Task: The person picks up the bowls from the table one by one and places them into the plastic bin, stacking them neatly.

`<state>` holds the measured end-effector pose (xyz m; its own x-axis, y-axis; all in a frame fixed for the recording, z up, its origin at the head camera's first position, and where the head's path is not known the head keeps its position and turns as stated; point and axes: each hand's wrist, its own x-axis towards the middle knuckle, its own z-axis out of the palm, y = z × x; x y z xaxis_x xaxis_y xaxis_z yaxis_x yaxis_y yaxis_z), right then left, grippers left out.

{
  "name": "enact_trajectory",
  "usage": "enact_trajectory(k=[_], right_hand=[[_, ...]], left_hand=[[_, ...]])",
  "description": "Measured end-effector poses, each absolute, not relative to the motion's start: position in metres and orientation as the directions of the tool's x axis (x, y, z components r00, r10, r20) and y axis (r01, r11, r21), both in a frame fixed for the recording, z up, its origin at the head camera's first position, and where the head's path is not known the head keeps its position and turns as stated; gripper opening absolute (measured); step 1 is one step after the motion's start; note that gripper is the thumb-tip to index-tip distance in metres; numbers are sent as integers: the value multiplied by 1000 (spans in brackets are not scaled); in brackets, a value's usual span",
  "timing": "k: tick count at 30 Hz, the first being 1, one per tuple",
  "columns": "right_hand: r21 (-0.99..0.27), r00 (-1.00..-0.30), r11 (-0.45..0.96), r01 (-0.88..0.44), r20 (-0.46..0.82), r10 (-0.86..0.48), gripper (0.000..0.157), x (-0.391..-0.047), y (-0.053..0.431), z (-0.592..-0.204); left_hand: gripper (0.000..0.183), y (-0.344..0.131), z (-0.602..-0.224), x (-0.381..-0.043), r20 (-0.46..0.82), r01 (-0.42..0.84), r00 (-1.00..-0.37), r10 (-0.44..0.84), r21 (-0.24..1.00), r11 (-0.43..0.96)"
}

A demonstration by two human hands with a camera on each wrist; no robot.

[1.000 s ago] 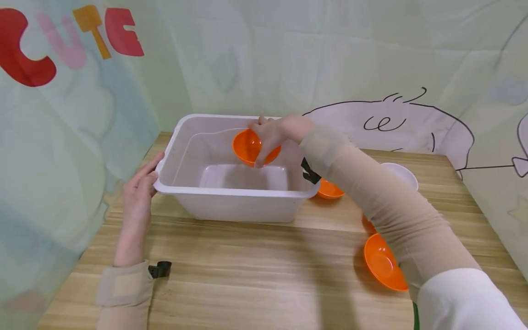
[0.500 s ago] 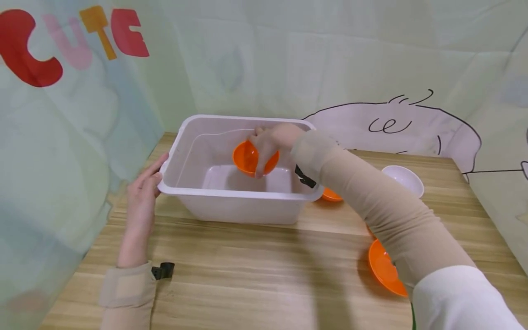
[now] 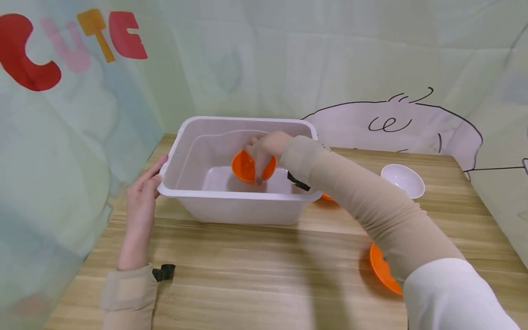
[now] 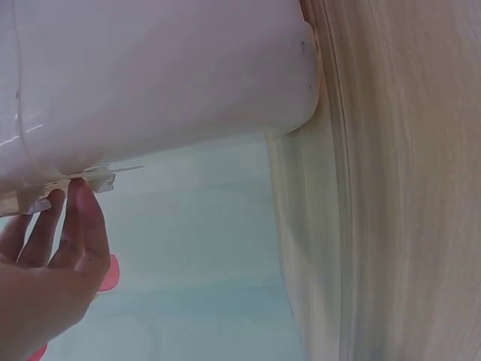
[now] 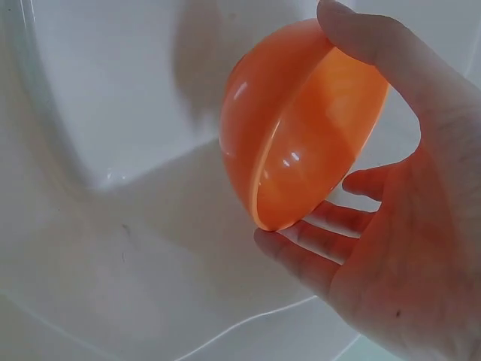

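My right hand (image 3: 267,149) is down inside a white plastic tub (image 3: 239,211), gripping an orange bowl (image 3: 242,167) by its rim. In the right wrist view the bowl (image 5: 316,143) tilts, with the thumb at one side of the rim and the fingers at the other, over the tub's pale floor. At the tub's left end my left hand (image 3: 142,192) holds the rim. The left wrist view shows those fingers (image 4: 90,218) tucked up under the rim's lip, against the outer wall.
On the wooden table (image 3: 247,275), a white bowl (image 3: 403,179) stands at the right. An orange bowl (image 3: 383,270), partly hidden by my right sleeve, lies nearer. Another orange piece (image 3: 327,197) peeks out beside the tub's right end. Printed cloth (image 3: 231,59) hangs behind and on both sides.
My right hand has lowered the orange bowl deeper into the tub, toward its floor. The left hand stays at the rim.
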<state>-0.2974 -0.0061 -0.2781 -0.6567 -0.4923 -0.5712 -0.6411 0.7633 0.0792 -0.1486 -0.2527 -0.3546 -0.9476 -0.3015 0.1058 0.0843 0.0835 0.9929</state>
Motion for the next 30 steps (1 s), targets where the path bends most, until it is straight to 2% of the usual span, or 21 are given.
enact_trajectory(k=[14, 18, 20, 22, 25, 30], right_hand=[[126, -645, 749, -650, -613, -456, 109, -299, -15, -303], [70, -692, 841, -537, -607, -392, 98, -294, -8, -300], [59, -690, 847, -528, -612, -387, 101, -296, -7, -303], [67, -679, 827, -557, -611, -407, 99, -296, -8, -304], [88, -633, 756, -649, -613, -473, 105, -298, -11, -308], [95, -624, 737, -669, -612, -487, 100, -296, -12, -309]], left_hand=[[38, -251, -356, -148, 107, 82, -942, -317, 993, 90], [38, -250, -355, -147, 106, 82, -942, -317, 993, 89], [38, -250, -355, -147, 107, 81, -942, -319, 992, 93], [38, -250, -355, -147, 111, 82, -940, -323, 992, 101], [38, -250, -355, -148, 115, 88, -940, -321, 991, 99], [38, -250, -356, -149, 118, 93, -940, -320, 991, 93]])
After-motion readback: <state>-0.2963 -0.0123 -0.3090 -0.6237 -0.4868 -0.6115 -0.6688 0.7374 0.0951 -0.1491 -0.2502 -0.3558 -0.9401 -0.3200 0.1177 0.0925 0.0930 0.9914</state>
